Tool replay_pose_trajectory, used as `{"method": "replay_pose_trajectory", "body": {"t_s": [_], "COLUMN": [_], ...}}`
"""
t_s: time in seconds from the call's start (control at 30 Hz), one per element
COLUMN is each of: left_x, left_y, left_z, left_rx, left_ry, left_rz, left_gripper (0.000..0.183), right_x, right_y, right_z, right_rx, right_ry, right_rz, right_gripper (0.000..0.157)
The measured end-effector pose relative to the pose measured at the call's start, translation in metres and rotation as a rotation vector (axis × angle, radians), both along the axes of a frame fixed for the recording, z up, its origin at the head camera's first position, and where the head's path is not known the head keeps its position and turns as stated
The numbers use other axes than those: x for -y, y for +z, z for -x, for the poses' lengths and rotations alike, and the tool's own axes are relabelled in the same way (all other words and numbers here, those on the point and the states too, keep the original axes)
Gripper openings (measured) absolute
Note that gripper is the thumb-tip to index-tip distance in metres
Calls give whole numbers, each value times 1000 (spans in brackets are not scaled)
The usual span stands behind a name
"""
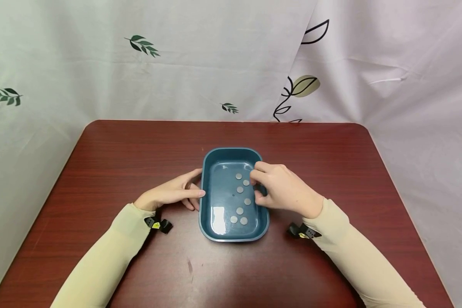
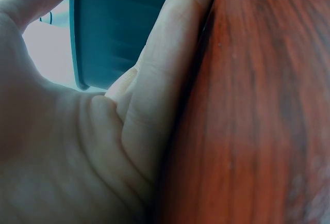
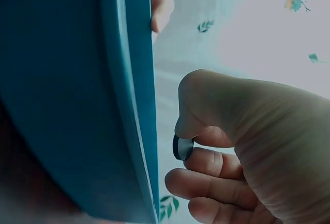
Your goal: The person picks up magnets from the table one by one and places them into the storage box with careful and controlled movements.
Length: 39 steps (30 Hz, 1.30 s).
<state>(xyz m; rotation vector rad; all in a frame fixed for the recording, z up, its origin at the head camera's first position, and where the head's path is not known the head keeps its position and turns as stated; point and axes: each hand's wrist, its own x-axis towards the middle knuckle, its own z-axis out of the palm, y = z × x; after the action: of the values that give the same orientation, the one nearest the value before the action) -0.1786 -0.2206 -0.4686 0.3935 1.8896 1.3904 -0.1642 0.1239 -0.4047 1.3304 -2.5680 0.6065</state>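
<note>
A deep blue rectangular tray (image 1: pixel 217 179) holds several small round silver discs (image 1: pixel 240 211) scattered over its right half. My left hand (image 1: pixel 173 192) rests against the tray's left outer wall, thumb tip at the rim and the fingers fairly straight. In the left wrist view those fingers (image 2: pixel 165 59) lie low along the table beside the wall. Over the tray's right rim is my right hand (image 1: pixel 285 186). Its thumb and index finger pinch one silver disc (image 3: pixel 184 147), seen nearly edge-on with a dark edge, while the other fingers curl loosely beneath.
The tray stands on a reddish-brown wooden table (image 1: pixel 146 158) with rounded far corners. White cloth (image 1: pixel 196 60) with leaf prints hangs behind the table and along both sides. A small black device (image 1: pixel 159 224) is strapped to the left wrist, another (image 1: pixel 304 231) to the right.
</note>
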Motion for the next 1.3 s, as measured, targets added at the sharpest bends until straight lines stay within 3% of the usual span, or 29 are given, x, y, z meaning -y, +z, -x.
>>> {"method": "replay_pose_trajectory", "body": {"t_s": [0.33, 0.73, 1.3], "left_x": [-1, -2, -1], "left_y": [0, 1, 2], "left_z": [0, 1, 0], "left_rx": [-2, 7, 0], "left_ry": [-3, -5, -3], "left_rz": [1, 5, 9], "left_gripper": [91, 92, 91], "right_x": [25, 45, 53], "right_y": [-10, -29, -42], "right_z": [-1, 2, 6], "right_rx": [3, 99, 146], "right_ry": [74, 124, 106], "right_rz": [-25, -19, -135], "right_gripper": [14, 16, 13]}}
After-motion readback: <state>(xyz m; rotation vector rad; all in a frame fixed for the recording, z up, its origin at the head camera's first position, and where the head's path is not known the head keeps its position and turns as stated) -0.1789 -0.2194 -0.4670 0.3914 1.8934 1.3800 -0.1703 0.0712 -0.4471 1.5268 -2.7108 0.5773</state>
